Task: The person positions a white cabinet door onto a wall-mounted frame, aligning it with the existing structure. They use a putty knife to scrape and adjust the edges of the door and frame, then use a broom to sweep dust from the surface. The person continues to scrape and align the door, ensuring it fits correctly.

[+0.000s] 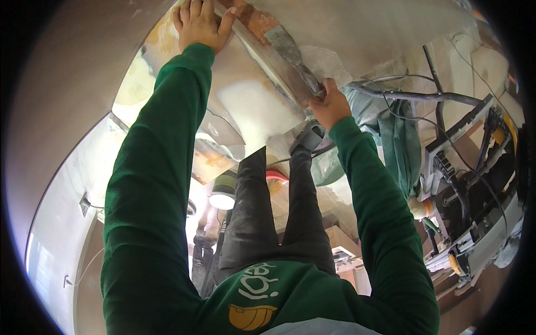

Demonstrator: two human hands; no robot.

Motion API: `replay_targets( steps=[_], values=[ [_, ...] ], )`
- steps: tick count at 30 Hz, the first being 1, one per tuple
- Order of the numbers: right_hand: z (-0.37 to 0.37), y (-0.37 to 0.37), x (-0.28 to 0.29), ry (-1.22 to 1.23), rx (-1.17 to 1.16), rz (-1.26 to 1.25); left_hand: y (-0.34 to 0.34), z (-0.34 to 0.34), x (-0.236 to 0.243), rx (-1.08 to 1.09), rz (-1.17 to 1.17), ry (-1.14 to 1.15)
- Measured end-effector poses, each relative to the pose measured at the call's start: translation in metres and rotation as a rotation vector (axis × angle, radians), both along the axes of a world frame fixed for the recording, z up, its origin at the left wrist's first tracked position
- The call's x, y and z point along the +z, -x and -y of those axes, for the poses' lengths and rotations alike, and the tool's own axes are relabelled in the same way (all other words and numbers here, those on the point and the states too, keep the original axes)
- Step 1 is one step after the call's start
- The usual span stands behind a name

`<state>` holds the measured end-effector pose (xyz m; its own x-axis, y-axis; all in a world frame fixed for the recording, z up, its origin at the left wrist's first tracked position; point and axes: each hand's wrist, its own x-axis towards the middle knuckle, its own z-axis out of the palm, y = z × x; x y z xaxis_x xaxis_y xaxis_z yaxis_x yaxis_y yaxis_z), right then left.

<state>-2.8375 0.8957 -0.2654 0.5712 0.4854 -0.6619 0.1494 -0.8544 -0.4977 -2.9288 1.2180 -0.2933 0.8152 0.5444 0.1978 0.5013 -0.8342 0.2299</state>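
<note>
My left hand [200, 25] lies at the top of the view, fingers spread on the upper part of a cream and amber stone-like slab [231, 72]. Beside it, a long pale edge strip [259, 58] runs down toward my right hand [330, 105]. That hand is closed round the handle of a scraper [286, 46], a flat metal-bladed tool smeared with grey. The blade points up and left, close to an orange-brown stained patch [254, 21] on the surface. Whether the blade touches it, I cannot tell. A white patch [259, 109] covers the slab's lower part.
At the right stands a machine on a frame [469, 167], with cables around it. Dark pipes [419, 95] and a green sheet or bag [391, 134] lie nearer. A lit round lamp [222, 200] is beside my legs [254, 223]. A large pale panel [67, 84] rises on the left.
</note>
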Motion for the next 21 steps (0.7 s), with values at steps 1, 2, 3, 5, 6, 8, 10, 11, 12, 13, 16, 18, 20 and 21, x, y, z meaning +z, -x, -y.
replay_targets(
  steps=[1,2,3,5,6,8,10,11,12,13,16,18,20,21],
  values=[
    [0.006,0.003,0.000,-0.040,-0.028,0.014,-0.001,0.003,0.000,-0.005,-0.003,-0.010],
    [0.013,0.006,-0.002,-0.065,-0.024,0.044,-0.002,0.005,0.001,0.000,-0.019,-0.006],
    [0.020,0.011,-0.006,-0.090,-0.022,0.075,-0.002,0.004,0.004,0.004,-0.035,-0.002],
    [0.037,0.015,-0.007,-0.136,-0.005,0.096,-0.006,0.005,0.006,0.008,-0.042,0.007],
    [0.047,0.018,-0.003,-0.160,0.007,0.082,-0.006,0.006,0.006,0.007,-0.038,0.010],
    [0.067,0.029,0.004,-0.272,0.036,0.134,-0.002,0.004,0.002,0.010,-0.026,-0.022],
    [0.089,0.039,0.007,-0.204,-0.125,-0.047,-0.003,0.004,0.002,-0.016,0.002,-0.028],
    [0.097,0.043,0.009,-0.170,-0.205,-0.136,-0.004,0.004,0.004,-0.029,0.017,-0.031],
    [0.104,0.046,0.011,-0.172,-0.203,-0.118,-0.005,0.005,0.006,-0.028,0.014,-0.036],
    [0.108,0.048,0.014,-0.171,-0.202,-0.103,-0.005,0.006,0.005,-0.027,0.007,-0.039],
    [0.108,0.047,0.016,-0.161,-0.215,-0.133,-0.003,0.002,-0.004,-0.030,0.002,-0.063],
    [0.102,0.045,0.014,-0.177,-0.221,-0.145,0.000,0.000,-0.009,-0.027,-0.002,-0.072],
    [0.094,0.045,0.008,-0.212,-0.228,-0.112,-0.002,0.002,-0.008,-0.022,-0.004,-0.065],
    [0.091,0.046,0.005,-0.230,-0.231,-0.094,-0.003,0.003,-0.007,-0.026,-0.008,-0.065]
  ],
)
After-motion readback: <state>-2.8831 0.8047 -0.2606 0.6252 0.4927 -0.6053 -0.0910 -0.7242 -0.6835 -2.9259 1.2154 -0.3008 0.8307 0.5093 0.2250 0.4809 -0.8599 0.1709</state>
